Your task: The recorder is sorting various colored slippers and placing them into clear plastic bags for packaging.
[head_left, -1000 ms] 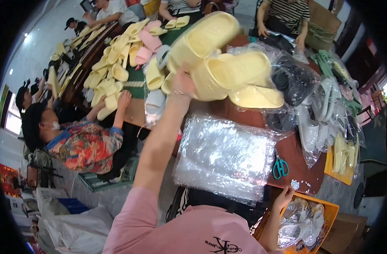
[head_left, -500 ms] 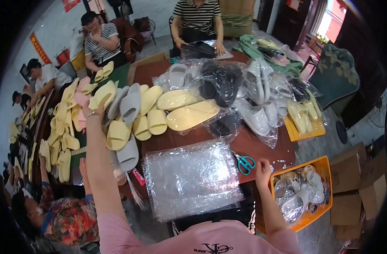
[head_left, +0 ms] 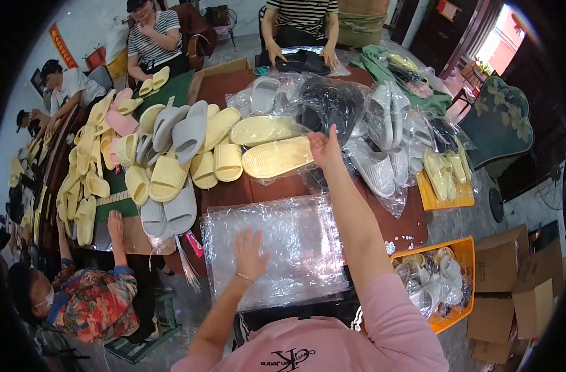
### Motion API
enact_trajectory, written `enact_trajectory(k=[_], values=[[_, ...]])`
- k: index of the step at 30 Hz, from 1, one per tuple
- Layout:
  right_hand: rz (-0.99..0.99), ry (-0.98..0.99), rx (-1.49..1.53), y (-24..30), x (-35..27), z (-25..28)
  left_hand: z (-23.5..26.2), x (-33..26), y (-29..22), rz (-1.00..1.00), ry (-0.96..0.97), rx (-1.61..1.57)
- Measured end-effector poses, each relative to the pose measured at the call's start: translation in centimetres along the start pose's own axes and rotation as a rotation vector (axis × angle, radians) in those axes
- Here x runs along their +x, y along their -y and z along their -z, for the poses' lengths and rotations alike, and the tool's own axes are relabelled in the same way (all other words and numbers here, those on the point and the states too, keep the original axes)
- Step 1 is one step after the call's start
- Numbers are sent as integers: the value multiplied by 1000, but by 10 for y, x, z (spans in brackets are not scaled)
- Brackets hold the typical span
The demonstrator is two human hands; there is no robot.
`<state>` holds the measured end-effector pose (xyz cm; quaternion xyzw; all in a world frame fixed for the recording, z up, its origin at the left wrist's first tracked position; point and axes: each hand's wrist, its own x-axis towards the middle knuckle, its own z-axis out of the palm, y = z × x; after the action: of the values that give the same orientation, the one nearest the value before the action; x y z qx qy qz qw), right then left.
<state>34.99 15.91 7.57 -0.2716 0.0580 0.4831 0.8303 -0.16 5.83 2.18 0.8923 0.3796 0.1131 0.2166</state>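
Observation:
My left hand (head_left: 249, 254) lies with fingers spread on a stack of clear plastic bags (head_left: 295, 232) at the table's front. Farther out, my right hand (head_left: 324, 147) reaches to the toe of a bagged yellow slipper (head_left: 278, 158), beside bagged black slippers (head_left: 329, 102). Its fingers are apart and no held thing shows; whether it touches the slipper I cannot tell. A second bagged yellow slipper (head_left: 264, 130) lies just beyond. To the left are loose yellow slippers (head_left: 169, 177) and grey slippers (head_left: 190, 133).
Bagged white slippers (head_left: 377, 170) lie right of my right arm. An orange crate (head_left: 471, 273) of bagged footwear stands at the lower right, near cardboard boxes (head_left: 497, 310). Co-workers sit around; one in a floral top (head_left: 94, 301) is at the left, another handles black footwear across the table.
My left hand has come back from the yellow slippers at left onto the bags. My right hand has moved from beside the scissors up to the bagged slippers. The scissors no longer show.

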Motion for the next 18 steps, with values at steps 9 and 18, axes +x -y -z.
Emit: enact_trajectory(k=[9, 18], values=[[734, 228, -903, 54, -65, -72, -17, -14, 6, 105, 55, -21], [152, 832, -598, 56, -201, -112, 31, 27, 9, 581, -186, -1671]])
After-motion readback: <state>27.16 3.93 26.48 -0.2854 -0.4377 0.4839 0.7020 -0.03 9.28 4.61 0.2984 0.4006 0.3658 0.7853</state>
